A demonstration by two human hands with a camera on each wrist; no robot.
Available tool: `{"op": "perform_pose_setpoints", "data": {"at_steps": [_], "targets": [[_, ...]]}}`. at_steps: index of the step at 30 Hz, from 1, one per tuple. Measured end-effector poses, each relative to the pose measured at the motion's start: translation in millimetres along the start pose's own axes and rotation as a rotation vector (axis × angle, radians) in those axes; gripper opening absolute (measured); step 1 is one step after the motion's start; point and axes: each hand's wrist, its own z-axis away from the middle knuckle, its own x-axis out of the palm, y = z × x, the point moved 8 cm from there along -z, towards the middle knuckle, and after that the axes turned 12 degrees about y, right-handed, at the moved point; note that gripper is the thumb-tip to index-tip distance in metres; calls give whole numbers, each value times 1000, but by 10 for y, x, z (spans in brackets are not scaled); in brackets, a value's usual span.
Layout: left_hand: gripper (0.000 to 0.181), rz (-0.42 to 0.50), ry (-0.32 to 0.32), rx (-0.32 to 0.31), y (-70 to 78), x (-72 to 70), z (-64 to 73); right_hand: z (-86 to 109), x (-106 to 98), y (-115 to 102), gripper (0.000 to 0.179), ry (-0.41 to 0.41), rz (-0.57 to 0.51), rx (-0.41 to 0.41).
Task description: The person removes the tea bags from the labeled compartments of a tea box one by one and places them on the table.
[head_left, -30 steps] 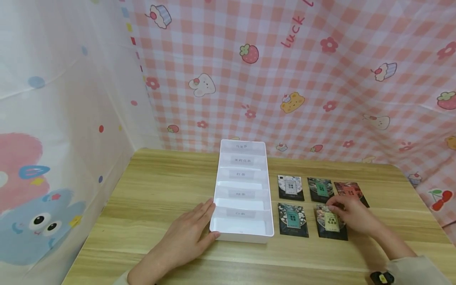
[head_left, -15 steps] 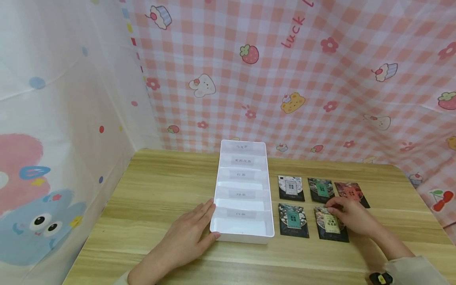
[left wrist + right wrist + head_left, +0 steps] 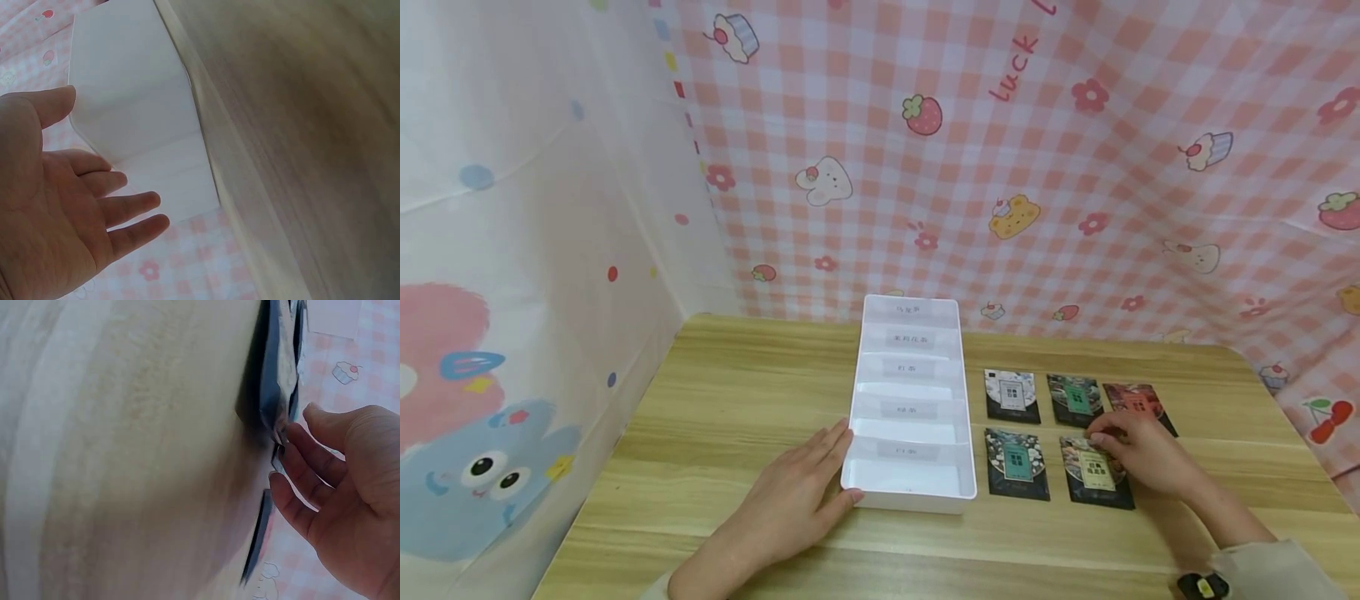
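Note:
A long white organizer box with several labelled compartments stands on the wooden table. Along its near left corner lies my left hand, fingers outstretched on the side wall and thumb at the front. In the left wrist view those fingers look straight beside the white wall. To the right of the box, my right hand pinches the top edge of a tea sachet with a yellow-green label. The right wrist view has the fingertips at the corner of a dark sachet; the exact contact is partly hidden.
Around the held sachet lie a jasmine tea sachet, a white-labelled sachet, a green-labelled sachet and a red-labelled sachet. Behind the table hangs a pink checked curtain.
The yellow-green-labelled sachet has shifted and turned very slightly under my right fingers. My left hand and the box stay where they were.

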Motion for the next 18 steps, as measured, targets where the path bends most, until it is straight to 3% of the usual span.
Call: {"op": "perform_pose_setpoints", "data": {"at_steps": [10, 18], "targets": [[78, 3, -27, -5, -44, -43, 17, 40, -266, -64, 9, 134, -6, -14], [76, -8, 51, 43, -99, -271, -70, 119, -508, -63, 17, 241, 11, 22]]}}
